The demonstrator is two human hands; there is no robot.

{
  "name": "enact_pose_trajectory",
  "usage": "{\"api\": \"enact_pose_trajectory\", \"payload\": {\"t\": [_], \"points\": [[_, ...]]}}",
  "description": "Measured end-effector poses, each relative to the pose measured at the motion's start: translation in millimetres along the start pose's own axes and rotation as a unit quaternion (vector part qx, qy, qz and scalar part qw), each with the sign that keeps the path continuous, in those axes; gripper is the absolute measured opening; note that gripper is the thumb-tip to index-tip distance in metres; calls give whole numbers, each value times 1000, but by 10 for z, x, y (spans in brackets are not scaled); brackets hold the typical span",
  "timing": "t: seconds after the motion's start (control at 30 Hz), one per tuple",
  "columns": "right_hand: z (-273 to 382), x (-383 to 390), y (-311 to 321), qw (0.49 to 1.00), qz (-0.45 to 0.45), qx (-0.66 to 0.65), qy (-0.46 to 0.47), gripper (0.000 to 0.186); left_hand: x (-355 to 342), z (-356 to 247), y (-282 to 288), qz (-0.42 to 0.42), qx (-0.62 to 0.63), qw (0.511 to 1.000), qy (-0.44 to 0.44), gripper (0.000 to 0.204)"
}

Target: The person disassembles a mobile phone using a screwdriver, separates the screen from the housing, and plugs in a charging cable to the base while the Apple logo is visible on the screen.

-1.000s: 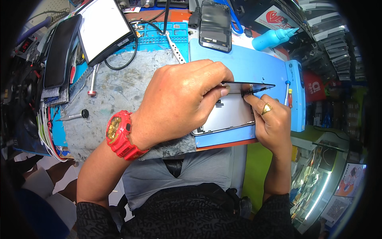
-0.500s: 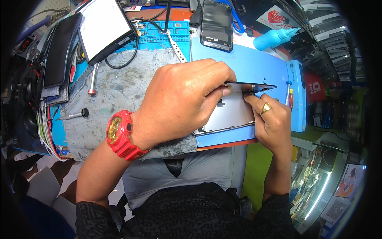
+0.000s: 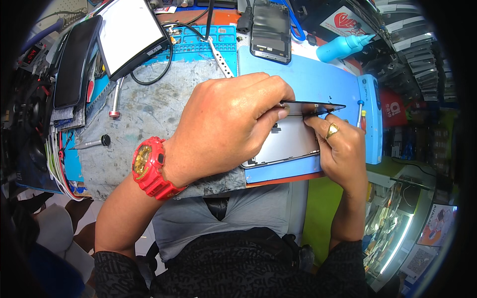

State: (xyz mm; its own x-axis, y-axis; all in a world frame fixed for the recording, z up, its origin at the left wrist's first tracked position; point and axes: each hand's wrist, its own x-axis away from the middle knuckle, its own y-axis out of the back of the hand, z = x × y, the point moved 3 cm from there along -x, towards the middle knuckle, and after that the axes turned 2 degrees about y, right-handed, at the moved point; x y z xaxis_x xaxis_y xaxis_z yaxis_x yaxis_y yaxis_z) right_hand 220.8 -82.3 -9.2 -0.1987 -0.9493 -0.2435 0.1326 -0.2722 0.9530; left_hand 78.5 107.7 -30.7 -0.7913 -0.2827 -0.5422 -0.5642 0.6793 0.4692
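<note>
On the left of the bench [image 3: 226,19], a dark flat screen [image 3: 77,64] is propped on a stack beside a white panel in a black frame [image 3: 130,38]. On the grey mat [image 3: 134,119], a pen-shaped tool [image 3: 93,143] and a silver screwdriver with a red end [image 3: 115,102] are laid apart. A red watch [image 3: 148,168] is worn on the left wrist. By the left hand [image 3: 218,126], a thin black panel [image 3: 299,108] is pinched between thumb and fingers, held nearly edge-on above a silver casing [image 3: 288,141]. The casing is rested partly on a blue pad [image 3: 308,74], its left part hidden by that hand. The fingers of the right hand [image 3: 343,149] are curled in beneath the panel's right part; whether anything is gripped there cannot be told. Farther right, a blue-capped screwdriver [image 3: 359,111] is seen.
</note>
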Motion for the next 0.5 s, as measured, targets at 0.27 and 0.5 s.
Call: {"api": "enact_pose_trajectory", "payload": {"t": [0.27,0.5], "points": [[9,-71,32,999,32,17,-4,27,1,-1,-1,-5,3,1000,12,16],[62,-97,24,999,30,15,-14,21,5,10,-20,-11,12,1000,4,17]]}}
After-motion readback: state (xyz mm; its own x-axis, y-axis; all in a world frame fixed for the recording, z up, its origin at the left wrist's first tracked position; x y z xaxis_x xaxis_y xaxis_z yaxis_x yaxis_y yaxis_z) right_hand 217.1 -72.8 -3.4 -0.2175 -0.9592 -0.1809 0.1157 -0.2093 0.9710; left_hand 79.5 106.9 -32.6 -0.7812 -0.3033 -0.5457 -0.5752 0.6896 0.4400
